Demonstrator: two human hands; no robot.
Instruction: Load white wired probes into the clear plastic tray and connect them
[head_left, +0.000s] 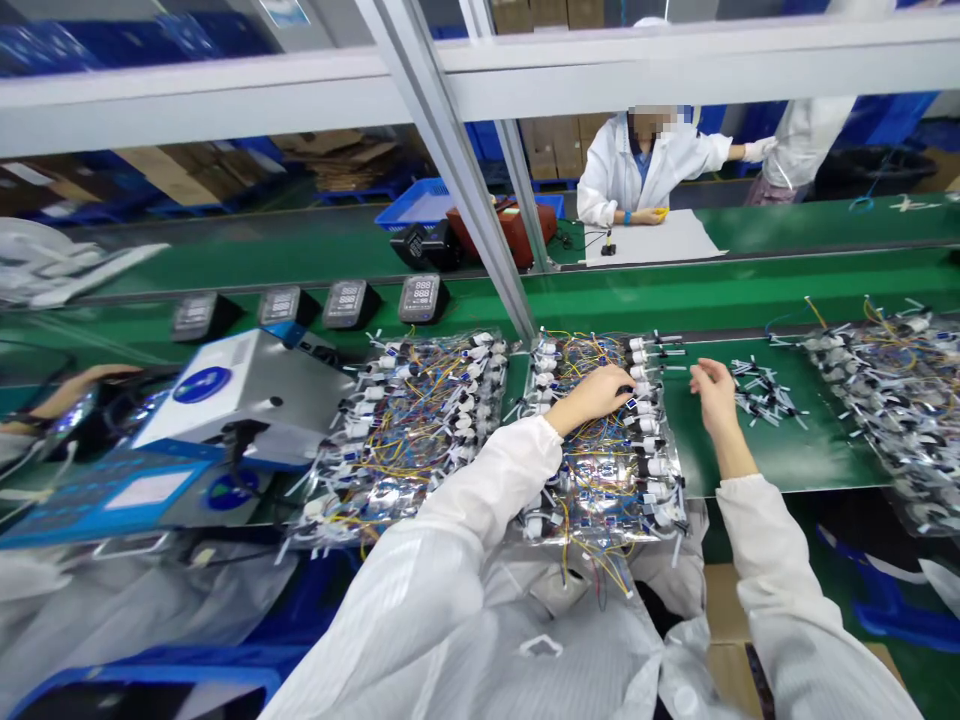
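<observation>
My left hand (600, 393) is over the middle bundle of wired parts (600, 470), palm down. Its fingers are closed at the bundle's right row, around a small dark-ended part (625, 390) that they mostly cover. This bundle has white cylindrical parts along both sides, with yellow, blue and red wires and clear plastic between. To the right, my right hand (718, 395) is raised just off the bundle, thumb and fingertips bent together. Whatever they may pinch is too small to make out. Beside it lies a loose pile of small black-and-white tube pieces (769, 390).
More wired bundles lie left (420, 420) and right (892, 400) on the green bench. Several display monitors (424, 298) and a grey-blue machine (232, 390) stand leftward. A metal post (465, 170) rises ahead. A co-worker (645, 170) sits opposite; another person's hand (86, 388) is far left.
</observation>
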